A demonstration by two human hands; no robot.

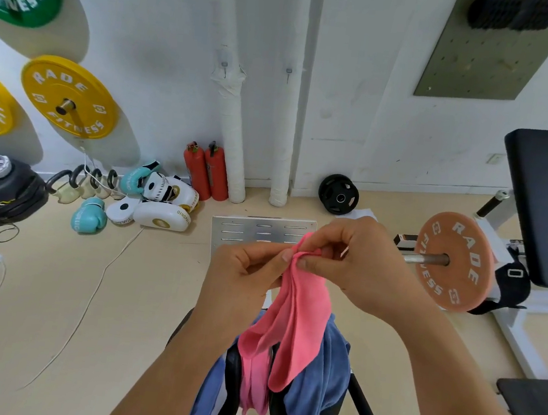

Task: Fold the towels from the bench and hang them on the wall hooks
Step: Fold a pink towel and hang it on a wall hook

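Note:
A pink towel (297, 317) hangs in loose folds from both hands, held up in front of me above the bench. My left hand (244, 272) pinches its top edge from the left, and my right hand (352, 261) pinches the same bunched edge from the right. Below it a blue towel (324, 379) lies draped over the black bench (234, 378). Two small wall hooks (225, 65) (288, 72) stick out of the white wall ahead, both bare.
Yellow and green weight plates (68, 97) hang on the left wall. Boxing gloves and pads (159, 200), two red extinguishers (205, 169) and white pipes stand by the wall. A metal plate (256, 231) lies on the floor. A barbell machine (452, 260) stands right; cables trail left.

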